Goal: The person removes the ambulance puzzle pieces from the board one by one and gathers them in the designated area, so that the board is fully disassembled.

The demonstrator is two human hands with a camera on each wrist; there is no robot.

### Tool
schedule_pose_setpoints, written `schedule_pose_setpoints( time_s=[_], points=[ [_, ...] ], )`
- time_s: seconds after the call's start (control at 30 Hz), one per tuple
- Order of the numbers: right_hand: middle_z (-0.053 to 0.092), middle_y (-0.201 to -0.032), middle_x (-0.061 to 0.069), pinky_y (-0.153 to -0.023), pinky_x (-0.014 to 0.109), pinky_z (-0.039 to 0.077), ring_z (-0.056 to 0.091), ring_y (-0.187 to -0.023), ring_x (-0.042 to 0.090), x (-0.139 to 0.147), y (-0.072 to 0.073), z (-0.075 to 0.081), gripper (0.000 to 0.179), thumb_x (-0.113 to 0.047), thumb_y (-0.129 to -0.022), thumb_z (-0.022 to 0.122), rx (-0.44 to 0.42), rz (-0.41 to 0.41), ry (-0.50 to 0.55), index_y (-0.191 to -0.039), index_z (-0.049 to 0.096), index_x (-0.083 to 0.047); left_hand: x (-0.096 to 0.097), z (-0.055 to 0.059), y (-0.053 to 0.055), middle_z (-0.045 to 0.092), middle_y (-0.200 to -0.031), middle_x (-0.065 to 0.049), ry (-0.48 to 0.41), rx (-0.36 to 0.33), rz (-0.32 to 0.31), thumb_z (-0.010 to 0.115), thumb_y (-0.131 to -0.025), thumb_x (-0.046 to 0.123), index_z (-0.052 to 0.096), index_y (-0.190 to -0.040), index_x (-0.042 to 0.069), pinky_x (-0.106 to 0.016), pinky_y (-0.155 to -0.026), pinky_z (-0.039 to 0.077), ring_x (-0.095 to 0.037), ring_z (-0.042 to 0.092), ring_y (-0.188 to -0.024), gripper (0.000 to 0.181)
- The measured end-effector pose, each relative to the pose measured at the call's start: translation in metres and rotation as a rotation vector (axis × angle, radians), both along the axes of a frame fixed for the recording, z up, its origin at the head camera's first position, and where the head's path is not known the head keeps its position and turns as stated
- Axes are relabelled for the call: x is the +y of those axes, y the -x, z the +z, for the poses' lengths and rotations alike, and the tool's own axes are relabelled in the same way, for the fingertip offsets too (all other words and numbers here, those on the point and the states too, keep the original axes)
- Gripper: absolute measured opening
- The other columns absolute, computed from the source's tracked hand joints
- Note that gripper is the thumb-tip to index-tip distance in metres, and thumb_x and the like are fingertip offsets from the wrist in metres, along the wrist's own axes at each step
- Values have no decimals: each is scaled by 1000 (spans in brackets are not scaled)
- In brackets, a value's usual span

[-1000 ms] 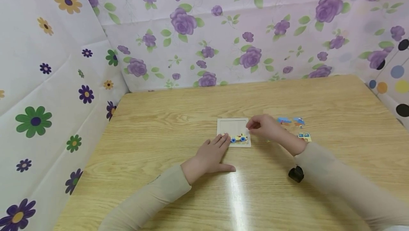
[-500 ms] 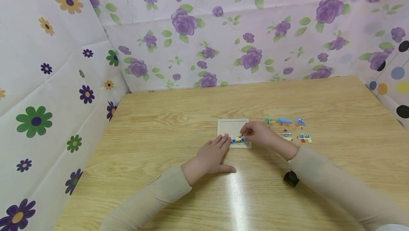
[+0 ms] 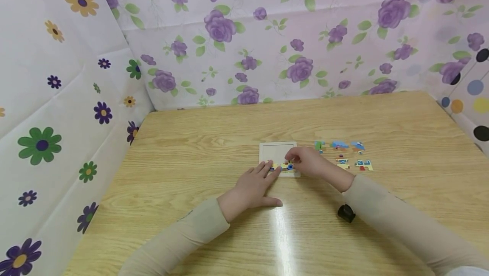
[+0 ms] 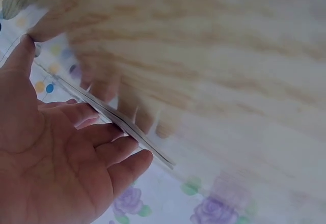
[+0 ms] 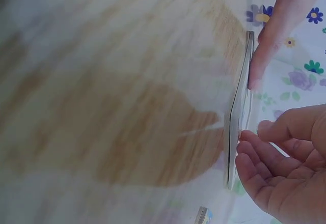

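A small square puzzle tray (image 3: 278, 144) with a pale frame lies on the wooden table. Fitted pieces along its near side form a yellow vehicle with a blue wheel (image 3: 290, 167). My left hand (image 3: 250, 184) lies spread, its fingertips over the tray's near left part and covering some of the picture. At the near right part is my right hand (image 3: 307, 161), fingers bent, tips right at the pieces. In the right wrist view, the right hand (image 5: 290, 163) has thumb and index tip close together at the tray's edge; I cannot tell whether they pinch a piece.
Loose puzzle pieces lie right of the tray: a green one (image 3: 319, 145), blue ones (image 3: 339, 144) and yellow ones such as the windowed piece (image 3: 364, 165). A black wrist mount (image 3: 346, 213) hangs under the right sleeve. Flowered cloth (image 3: 229, 68) stands behind the table (image 3: 198, 140).
My right hand has moved left and slightly down onto the tray's near right part, uncovering loose pieces. A left finger has shifted right over the vehicle picture. The tray stays put.
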State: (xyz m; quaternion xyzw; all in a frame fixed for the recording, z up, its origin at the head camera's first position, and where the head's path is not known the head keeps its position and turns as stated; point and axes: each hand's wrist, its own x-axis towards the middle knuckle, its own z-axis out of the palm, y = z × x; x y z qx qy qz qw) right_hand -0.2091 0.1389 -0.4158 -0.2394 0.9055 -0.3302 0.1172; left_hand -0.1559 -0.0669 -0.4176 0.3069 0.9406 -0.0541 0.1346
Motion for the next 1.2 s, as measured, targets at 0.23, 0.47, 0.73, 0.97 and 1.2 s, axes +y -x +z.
schedule_pose_setpoints(
  time_s=[0.23, 0.47, 0.73, 0.97, 1.2],
  points=[
    [69, -95, 13, -77, 37, 53, 62, -87, 23, 0, 4, 2, 25, 10, -79, 55, 11, 3, 13, -101, 66, 3, 3, 1, 0, 19, -158, -7, 12, 19, 11, 48, -82, 73, 20, -153, 23, -41, -111, 34, -24, 22, -145, 91],
    [68, -97, 13, -75, 36, 53, 61, -87, 23, 1, 6, 1, 30, 11, -77, 54, 2, 6, 20, -103, 66, 2, 4, 3, 0, 19, -159, -7, 28, 13, 14, 48, -82, 73, 19, -153, 23, -40, -111, 34, -23, 22, -145, 92],
    [65, -97, 14, -73, 35, 51, 59, -86, 23, 0, 6, -2, 24, 9, -82, 55, -6, -41, 80, -103, 66, 1, 5, 4, 0, 19, -159, -7, 30, 9, 13, 48, -82, 73, 20, -153, 23, -41, -111, 34, -23, 22, -145, 92],
    [64, -88, 11, -68, 28, 47, 55, -78, 18, 2, 6, -5, 18, 7, -84, 59, 8, -54, 116, -99, 66, 2, 3, 3, 0, 20, -158, -8, 14, 2, 17, 49, -82, 72, 21, -153, 23, -41, -111, 34, -24, 23, -145, 91],
    [65, -85, 9, -68, 27, 47, 56, -77, 16, 5, 6, -6, 12, 2, -86, 61, -19, -67, 122, -96, 67, 1, 3, 2, 1, 18, -159, -7, 7, -8, 23, 49, -82, 72, 19, -154, 23, -43, -111, 34, -24, 21, -145, 91]
  ],
)
